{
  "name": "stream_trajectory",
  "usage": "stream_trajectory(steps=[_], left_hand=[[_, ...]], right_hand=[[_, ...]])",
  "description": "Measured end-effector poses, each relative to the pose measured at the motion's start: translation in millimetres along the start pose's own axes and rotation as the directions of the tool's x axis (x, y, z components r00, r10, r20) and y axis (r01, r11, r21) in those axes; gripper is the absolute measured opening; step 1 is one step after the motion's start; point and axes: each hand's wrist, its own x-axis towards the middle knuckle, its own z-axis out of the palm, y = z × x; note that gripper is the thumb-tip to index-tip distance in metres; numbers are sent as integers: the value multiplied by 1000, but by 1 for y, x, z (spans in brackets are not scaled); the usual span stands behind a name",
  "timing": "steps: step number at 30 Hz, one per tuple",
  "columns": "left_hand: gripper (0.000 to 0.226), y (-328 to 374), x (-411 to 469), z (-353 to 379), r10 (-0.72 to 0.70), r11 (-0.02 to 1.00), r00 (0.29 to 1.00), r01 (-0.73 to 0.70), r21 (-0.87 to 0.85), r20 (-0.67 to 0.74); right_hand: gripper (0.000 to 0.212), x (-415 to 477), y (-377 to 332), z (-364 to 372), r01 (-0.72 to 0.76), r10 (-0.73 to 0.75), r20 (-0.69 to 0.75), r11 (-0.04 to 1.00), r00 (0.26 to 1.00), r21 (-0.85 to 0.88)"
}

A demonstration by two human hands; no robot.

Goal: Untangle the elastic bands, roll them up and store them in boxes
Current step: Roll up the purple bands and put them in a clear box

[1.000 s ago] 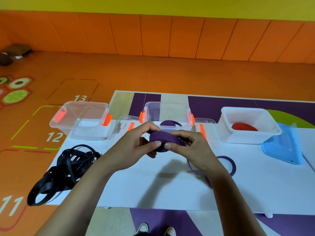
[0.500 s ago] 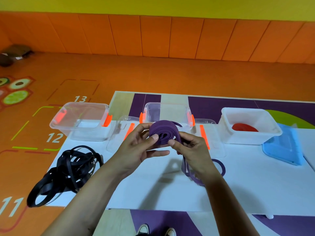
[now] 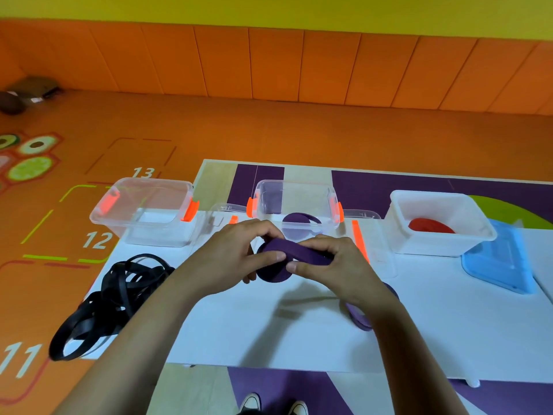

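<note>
A: How much room is there around the fingers?

B: The white table (image 3: 269,333) is bare below both hands, down to its near edge. Beyond the fingers, three boxes stand along the far side. There is an empty clear box (image 3: 143,211) to the left. A middle clear box (image 3: 296,202) with orange clips is directly behind and holds a purple roll (image 3: 299,220). A white box (image 3: 440,235) to the right holds a red roll (image 3: 431,226). The tangled black bands (image 3: 110,298) lie left of the fingers and reach over the table's left edge.

A: And the fingers themselves?

B: The left hand (image 3: 230,259) is curled around the purple band coil (image 3: 273,271), held above the table. The right hand (image 3: 332,265) pinches its strip between thumb and fingers. The loose purple end (image 3: 359,320) lies under the right wrist.

A: Any writing?

B: Only floor numbers, left of the fingers: 13 (image 3: 143,172), 12 (image 3: 97,239), 11 (image 3: 19,359).
</note>
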Motion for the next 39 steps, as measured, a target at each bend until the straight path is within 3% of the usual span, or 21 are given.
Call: stream_trajectory(steps=[4,9,13,15,18,20,24,28,32,35,39], left_hand=[[17,-3,-2,9,-15,948,998,-5,-318,-59],[32,-3,-1,21,-72,805,990,-12,-593,-117],[18,-5,-1,30,-128,705,990,45,-708,-64],[9,-6,-3,28,-194,766,980,128,-630,-37],[17,-5,-6,15,-163,983,981,153,-98,-103],[29,-2,-6,7,-43,984,993,62,167,-112],[14,3,-1,3,28,969,1000,-29,245,8],[9,-2,-5,14,20,998,998,-23,66,55],[16,-13,-13,23,40,980,994,-19,-198,104],[18,-17,-17,27,23,902,999,-7,-431,32],[27,-13,-16,36,-100,744,991,16,-668,-88]], right_hand=[[18,-1,3,0,39,-22,-72,969,997,243],[17,-1,13,5,39,5,-143,954,990,299],[17,0,17,8,34,28,-181,944,983,329],[16,-2,14,6,36,5,-150,963,989,268],[16,-6,10,-1,16,-8,-56,988,998,152],[17,-5,4,-4,3,-2,-7,998,1000,65],[17,-2,-4,-1,26,-25,-13,999,1000,36],[18,-2,0,-3,50,-44,-59,993,997,104],[16,-5,4,-4,68,-68,-7,982,998,175],[12,-8,8,1,57,-49,-39,962,998,267],[9,-7,17,18,28,31,-158,932,987,360]])
